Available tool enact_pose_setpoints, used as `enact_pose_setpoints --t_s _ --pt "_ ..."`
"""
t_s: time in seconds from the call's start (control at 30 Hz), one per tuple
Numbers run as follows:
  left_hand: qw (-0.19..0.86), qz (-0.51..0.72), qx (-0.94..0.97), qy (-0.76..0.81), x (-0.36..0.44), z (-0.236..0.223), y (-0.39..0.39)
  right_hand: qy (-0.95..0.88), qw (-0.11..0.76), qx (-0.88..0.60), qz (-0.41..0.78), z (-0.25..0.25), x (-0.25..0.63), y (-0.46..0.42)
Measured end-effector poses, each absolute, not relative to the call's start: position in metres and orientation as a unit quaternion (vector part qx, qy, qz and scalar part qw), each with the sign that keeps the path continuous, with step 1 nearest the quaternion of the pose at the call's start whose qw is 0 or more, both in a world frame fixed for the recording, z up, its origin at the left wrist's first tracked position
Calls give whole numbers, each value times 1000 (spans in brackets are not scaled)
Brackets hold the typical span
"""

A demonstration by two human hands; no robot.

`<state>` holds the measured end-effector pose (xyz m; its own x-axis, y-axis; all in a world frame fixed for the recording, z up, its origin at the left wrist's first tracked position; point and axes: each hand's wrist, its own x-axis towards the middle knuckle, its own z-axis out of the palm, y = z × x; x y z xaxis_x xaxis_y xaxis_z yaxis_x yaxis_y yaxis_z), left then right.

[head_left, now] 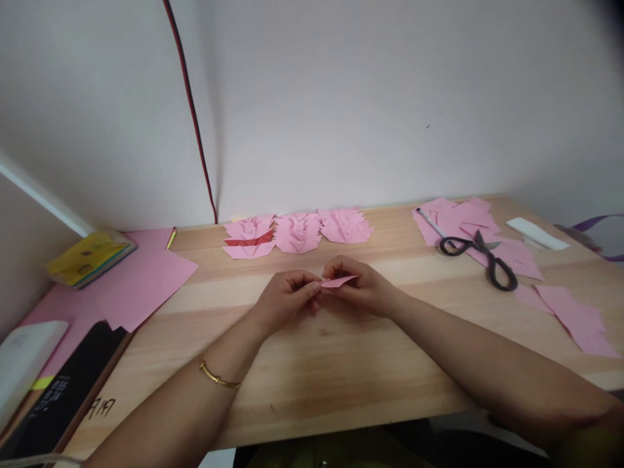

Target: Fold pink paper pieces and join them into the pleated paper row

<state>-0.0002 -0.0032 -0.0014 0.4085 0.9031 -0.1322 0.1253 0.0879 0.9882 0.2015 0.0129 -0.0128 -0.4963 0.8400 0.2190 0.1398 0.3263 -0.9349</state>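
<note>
Bare forearms come in from the near side, the left one wearing a gold bracelet (218,378), and meet over the middle of the wooden tabletop (312,383). Between them, the left hand (287,296) and right hand (363,286) share one small piece of pink paper (340,282), raised just off the wood. The left fingers pinch its left tip between thumb and forefinger; the right fingers grip its right part, mostly from the far side, so their exact placement cannot be told.

The step in hand looks like folding or creasing this piece. The next move would seem to call for a light, steady pinch on both sides, with the edges lined up before a crease is pressed, since thin paper slips and bends easily.

On the far side, by the wall, lie rows of folded pink pieces (297,237), with a red strip (249,240) across the left group. To the right, black-handled scissors (480,243) and a pen (429,221) rest on pink offcuts (458,214). To the left, larger pink sheets (151,286) lie partly under a yellow packet (90,260).
</note>
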Motion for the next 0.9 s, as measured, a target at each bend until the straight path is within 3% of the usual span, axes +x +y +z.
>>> enact_pose_setpoints --t_s 0.23,0.47,0.9 --pt "606 317 577 445 2 3 -4 -672 341 -370 543 -9 199 9" --pt "602 284 581 469 1 2 -5 -674 339 -371 542 -11 198 9" --pt "497 362 625 481 7 -6 -7 -653 335 -377 564 -7 198 9"
